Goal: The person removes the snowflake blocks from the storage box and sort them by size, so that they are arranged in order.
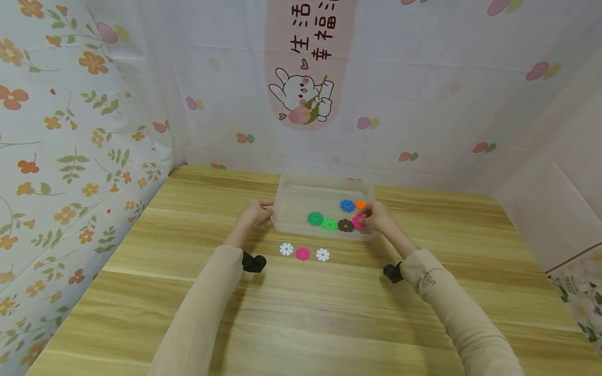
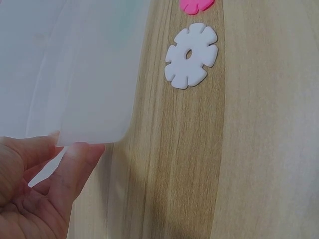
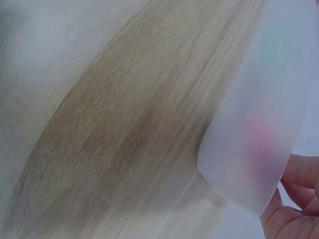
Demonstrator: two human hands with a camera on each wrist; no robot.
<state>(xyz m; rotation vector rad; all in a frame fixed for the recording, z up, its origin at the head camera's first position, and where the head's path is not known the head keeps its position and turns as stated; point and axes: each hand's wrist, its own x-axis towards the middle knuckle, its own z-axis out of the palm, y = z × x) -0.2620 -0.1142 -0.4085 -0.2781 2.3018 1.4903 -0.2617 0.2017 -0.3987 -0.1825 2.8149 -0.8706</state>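
Observation:
A translucent plastic box (image 1: 296,228) stands near the back of the table. My left hand (image 1: 256,213) holds its left end, with thumb and finger at the edge in the left wrist view. At the right end, my right hand (image 1: 378,218) pinches the wall, its fingertips reaching over the rim. Inside lie notched flower-shaped discs: a dark green disc (image 1: 315,218), a light green disc (image 1: 330,224), a brown disc (image 1: 345,225), a blue disc (image 1: 347,205), an orange disc (image 1: 360,204) and a pink disc (image 1: 358,221), partly hidden by the right fingers.
In front of the box lie a white disc (image 1: 286,249), a pink disc (image 1: 303,254) and another white disc (image 1: 322,255) in a row. The wooden table (image 1: 310,318) extends toward me. A patterned cloth (image 1: 211,94) hangs behind and beside it.

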